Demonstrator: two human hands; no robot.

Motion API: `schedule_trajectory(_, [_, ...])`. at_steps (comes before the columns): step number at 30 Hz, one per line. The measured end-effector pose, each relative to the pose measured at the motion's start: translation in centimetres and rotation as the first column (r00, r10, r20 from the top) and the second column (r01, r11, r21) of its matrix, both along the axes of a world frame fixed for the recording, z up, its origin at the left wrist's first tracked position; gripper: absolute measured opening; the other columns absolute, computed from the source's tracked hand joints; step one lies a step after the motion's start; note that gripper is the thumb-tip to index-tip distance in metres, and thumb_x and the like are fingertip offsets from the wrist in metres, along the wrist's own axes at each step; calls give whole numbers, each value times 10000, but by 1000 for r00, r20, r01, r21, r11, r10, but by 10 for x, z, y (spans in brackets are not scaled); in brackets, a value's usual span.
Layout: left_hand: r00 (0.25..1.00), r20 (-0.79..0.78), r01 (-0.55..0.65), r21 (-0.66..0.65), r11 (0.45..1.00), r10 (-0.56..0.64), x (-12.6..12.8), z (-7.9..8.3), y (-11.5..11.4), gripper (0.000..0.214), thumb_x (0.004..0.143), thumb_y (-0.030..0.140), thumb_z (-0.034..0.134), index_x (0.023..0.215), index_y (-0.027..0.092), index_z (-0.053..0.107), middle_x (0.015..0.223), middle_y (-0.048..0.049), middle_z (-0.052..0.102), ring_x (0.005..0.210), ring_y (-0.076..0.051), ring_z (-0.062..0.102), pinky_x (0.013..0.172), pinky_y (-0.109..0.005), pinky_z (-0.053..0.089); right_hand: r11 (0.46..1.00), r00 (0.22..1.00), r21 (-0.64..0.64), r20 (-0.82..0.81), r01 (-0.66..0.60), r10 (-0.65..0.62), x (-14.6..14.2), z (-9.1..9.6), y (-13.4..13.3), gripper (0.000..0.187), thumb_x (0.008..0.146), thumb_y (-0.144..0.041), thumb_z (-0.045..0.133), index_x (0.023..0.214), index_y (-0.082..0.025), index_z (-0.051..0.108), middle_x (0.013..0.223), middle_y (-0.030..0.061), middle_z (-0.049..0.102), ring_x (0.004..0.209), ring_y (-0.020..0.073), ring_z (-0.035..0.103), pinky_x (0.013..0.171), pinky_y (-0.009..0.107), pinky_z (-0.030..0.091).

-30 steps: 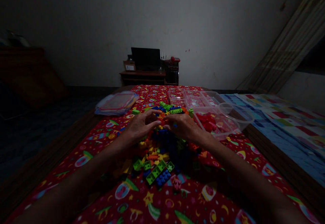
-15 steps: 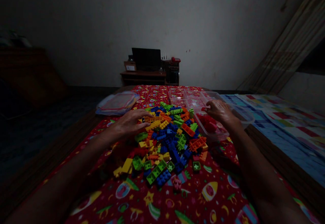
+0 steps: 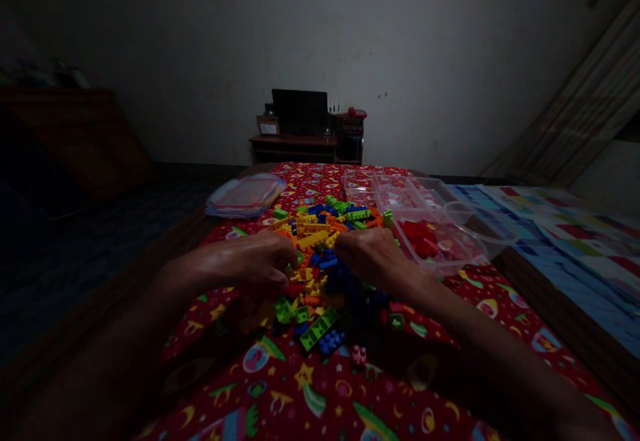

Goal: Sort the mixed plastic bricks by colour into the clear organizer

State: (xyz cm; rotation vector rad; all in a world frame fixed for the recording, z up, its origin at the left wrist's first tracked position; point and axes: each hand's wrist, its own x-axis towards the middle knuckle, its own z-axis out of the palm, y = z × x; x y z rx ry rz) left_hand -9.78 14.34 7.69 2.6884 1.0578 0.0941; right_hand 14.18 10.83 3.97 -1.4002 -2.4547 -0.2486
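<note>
A brick pile (image 3: 327, 264) is blocking any low pass between your left hand (image 3: 257, 259) and your right hand (image 3: 373, 254). A clear container (image 3: 443, 270) is standing right of your right hand; stacked lids (image 3: 245, 194) are lying beyond your left. Nearer you than both hands, the red cloth (image 3: 370, 397) is offering open room.

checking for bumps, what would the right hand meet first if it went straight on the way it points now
Probably the yellow blocks just past the fingers of the right hand. Depth is unclear in this single view, so it could also pass above them.
</note>
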Motion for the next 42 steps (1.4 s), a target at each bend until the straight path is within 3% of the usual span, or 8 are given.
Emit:
schedule_trajectory(3, [986, -157, 67, 33, 997, -61, 14, -13, -7, 103, 697, 241, 644, 793, 206, 662, 856, -16, 610, 738, -157, 551, 623, -231, 414, 999, 999, -19, 21, -36, 36, -8, -8, -4, 257, 896, -215, 379, 795, -172, 611, 645, 30, 582, 501, 101, 337, 530, 295, 145])
schedule_trajectory(9, [979, -185, 141, 286, 948, -90, 27, -27, -9, 3, 723, 197, 645, 725, 199, 647, 871, -53, 574, 845, -209, 511, 708, -295, 396, 1000, 999, 9, 51, -5, 5, -5, -10, -1, 260, 894, -196, 375, 776, -161, 604, 633, 35, 592, 486, 103, 352, 518, 294, 139])
schedule_trajectory(16, [985, 13, 167, 165, 972, -171, 26, -16, 9, 129, 782, 292, 580, 727, 184, 625, 855, -35, 600, 797, -171, 555, 699, -262, 426, 1000, 998, -14, 58, -28, 29, -9, -8, -3, 247, 898, -174, 392, 798, -155, 617, 669, 40, 618, 511, 106, 410, 508, 277, 178])
schedule_trajectory(19, [978, 199, 43, 105, 994, -63, 28, -22, 23, 200, 764, 355, 555, 804, 185, 654, 863, -28, 633, 778, -169, 583, 703, -268, 447, 996, 995, 12, -38, -94, 94, -10, -9, -5, 226, 920, -240, 425, 1006, -157, 618, 776, 52, 653, 598, 122, 493, 539, 251, 259])
schedule_trajectory(24, [899, 418, -107, -90, 990, 135, 40, -37, 32, 306, 753, 403, 513, 848, 171, 688, 824, -25, 684, 750, -178, 623, 662, -267, 486, 982, 972, 79, -148, -171, 181, -9, -18, -2, 477, 891, -265, 527, 1343, -166, 411, 983, 99, 659, 802, 174, 568, 639, 259, 369])
schedule_trajectory(28, [876, 469, -76, -87, 993, 109, 42, -37, 31, 365, 772, 462, 520, 908, 183, 711, 906, -48, 710, 822, -201, 641, 714, -291, 506, 988, 957, 16, -248, -152, 151, 0, -19, 9, 330, 868, -287, 573, 1166, -152, 534, 853, 58, 661, 690, 139, 551, 590, 235, 340])
schedule_trajectory(34, [875, 457, -160, -36, 986, 158, 12, -15, 41, 394, 752, 526, 556, 895, 196, 717, 950, -57, 717, 851, -204, 641, 765, -297, 510, 995, 915, -90, -404, -52, 11, 24, -5, 26, 281, 855, -420, 578, 883, -142, 610, 697, 10, 599, 608, 100, 489, 553, 216, 300])
schedule_trajectory(42, [976, 178, -90, -191, 977, 125, -32, 9, 32, 328, 752, 482, 588, 892, 213, 712, 894, -19, 720, 813, -177, 626, 707, -231, 487, 989, 837, -116, -528, 97, -144, 65, 25, 32, 322, 822, -432, 555, 689, -140, 584, 620, 9, 570, 560, 96, 476, 504, 216, 303])
